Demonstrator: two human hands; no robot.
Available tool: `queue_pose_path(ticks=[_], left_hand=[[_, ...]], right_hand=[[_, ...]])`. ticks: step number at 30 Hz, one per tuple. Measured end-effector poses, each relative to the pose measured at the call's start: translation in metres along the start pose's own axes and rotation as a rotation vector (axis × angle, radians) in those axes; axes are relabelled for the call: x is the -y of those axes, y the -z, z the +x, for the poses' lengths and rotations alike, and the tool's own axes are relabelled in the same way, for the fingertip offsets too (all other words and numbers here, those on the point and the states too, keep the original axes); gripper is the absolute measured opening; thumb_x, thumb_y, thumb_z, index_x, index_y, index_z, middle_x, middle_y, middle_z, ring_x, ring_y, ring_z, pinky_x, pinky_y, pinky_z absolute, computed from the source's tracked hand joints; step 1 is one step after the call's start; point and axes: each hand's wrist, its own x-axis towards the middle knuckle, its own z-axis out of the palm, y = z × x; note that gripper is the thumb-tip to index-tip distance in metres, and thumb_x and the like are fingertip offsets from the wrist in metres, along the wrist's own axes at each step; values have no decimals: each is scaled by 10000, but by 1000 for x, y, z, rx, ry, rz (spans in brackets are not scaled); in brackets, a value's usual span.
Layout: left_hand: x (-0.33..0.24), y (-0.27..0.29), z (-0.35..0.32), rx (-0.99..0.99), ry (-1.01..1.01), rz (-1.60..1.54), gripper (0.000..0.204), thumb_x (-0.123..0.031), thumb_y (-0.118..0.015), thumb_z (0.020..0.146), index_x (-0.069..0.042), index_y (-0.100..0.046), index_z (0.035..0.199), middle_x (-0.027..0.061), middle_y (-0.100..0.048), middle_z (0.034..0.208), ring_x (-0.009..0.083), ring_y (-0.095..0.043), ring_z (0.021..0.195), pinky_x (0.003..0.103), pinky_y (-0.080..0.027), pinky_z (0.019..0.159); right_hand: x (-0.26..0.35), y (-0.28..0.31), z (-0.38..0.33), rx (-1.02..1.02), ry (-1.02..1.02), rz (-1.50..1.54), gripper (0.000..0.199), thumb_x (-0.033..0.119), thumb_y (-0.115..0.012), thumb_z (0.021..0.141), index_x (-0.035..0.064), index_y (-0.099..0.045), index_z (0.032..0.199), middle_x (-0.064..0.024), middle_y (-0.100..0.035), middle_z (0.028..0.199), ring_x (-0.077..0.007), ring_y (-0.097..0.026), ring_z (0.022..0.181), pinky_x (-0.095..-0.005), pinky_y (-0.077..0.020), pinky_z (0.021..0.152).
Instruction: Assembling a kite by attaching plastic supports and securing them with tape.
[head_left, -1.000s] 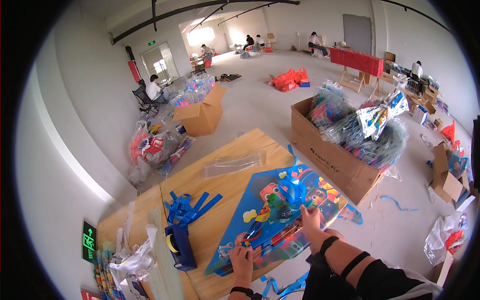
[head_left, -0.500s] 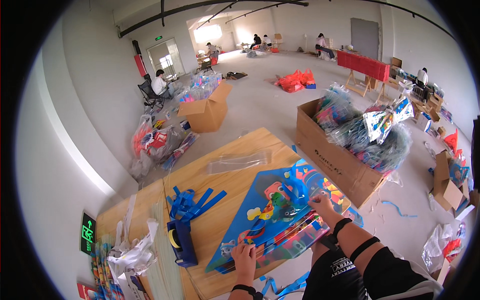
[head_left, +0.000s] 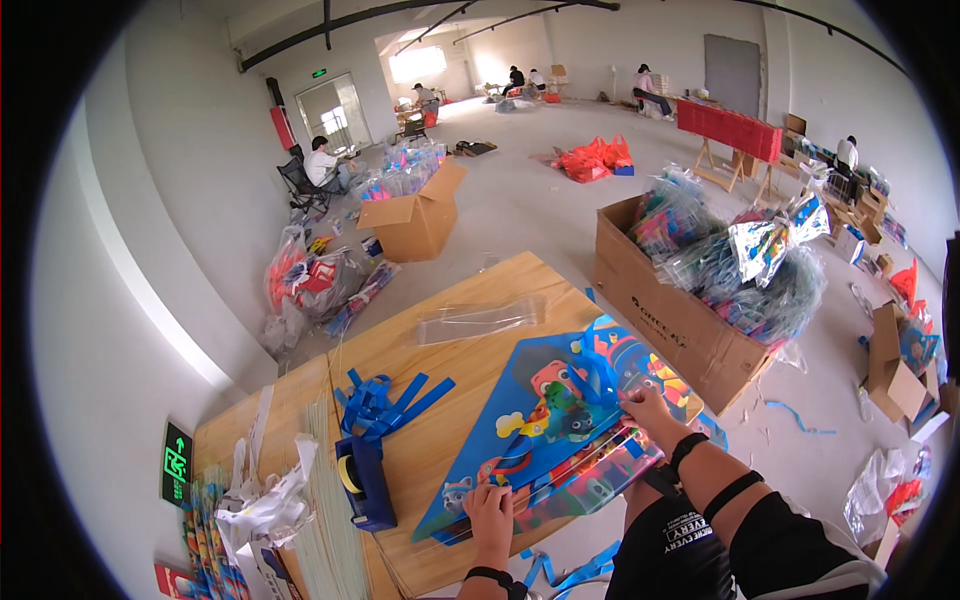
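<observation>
A blue triangular kite [head_left: 520, 400] printed with cartoon characters lies across the near right of the wooden table. A loop of blue ribbon [head_left: 597, 370] rests on its upper right part. At the kite's near left edge, my left hand [head_left: 490, 515] is closed, its fingertips pressing the sheet's edge. My right hand [head_left: 648, 410] pinches the kite's folded edge farther right, close to the ribbon. Between my hands the edge runs in a fairly straight line, with thin strips along it. What sits under my fingertips is hidden.
A blue tape dispenser [head_left: 366, 485], a bunch of blue ribbon [head_left: 385, 405] and a clear plastic sleeve [head_left: 480, 320] lie on the table [head_left: 490, 285]. Thin pale rods [head_left: 325, 500] are at its left. A large carton [head_left: 670, 320] of bagged goods stands beyond the right edge.
</observation>
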Motion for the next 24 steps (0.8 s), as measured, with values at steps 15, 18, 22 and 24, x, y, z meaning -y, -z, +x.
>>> queue_pose_path(ticks=[15, 18, 22, 24], left_hand=[[2, -3, 0, -7, -1, -8, 123, -150, -805, 848, -164, -776, 967, 16, -651, 967, 282, -599, 990, 450, -440, 921], [3, -2, -2, 4, 0, 9, 115, -154, -809, 848, -168, -788, 961, 7, -658, 956, 275, -603, 982, 445, -440, 924], [3, -4, -2, 1, 0, -8, 116, -158, -814, 849, -174, -796, 963, 0, -663, 954, 267, -607, 980, 443, -440, 928], [3, -3, -2, 14, 1, 8, 111, -195, -806, 860, -186, -800, 970, -14, -667, 965, 262, -617, 993, 455, -444, 915]], right_hand=[[11, -1, -23, -144, 328, -616, 448, 167, -846, 825, 93, -657, 1226, -128, -705, 930, -284, -738, 888, -418, -592, 790], [15, -5, -34, -124, 294, -611, 470, 200, -847, 821, 140, -655, 1246, -120, -724, 971, -313, -733, 928, -430, -575, 823], [10, -6, -39, -151, 344, -666, 441, 222, -833, 837, 159, -652, 1234, -116, -753, 1086, -331, -739, 985, -452, -582, 824], [8, -8, -41, -162, 378, -669, 439, 182, -835, 834, 148, -654, 1232, -114, -715, 1015, -315, -731, 924, -441, -585, 795]])
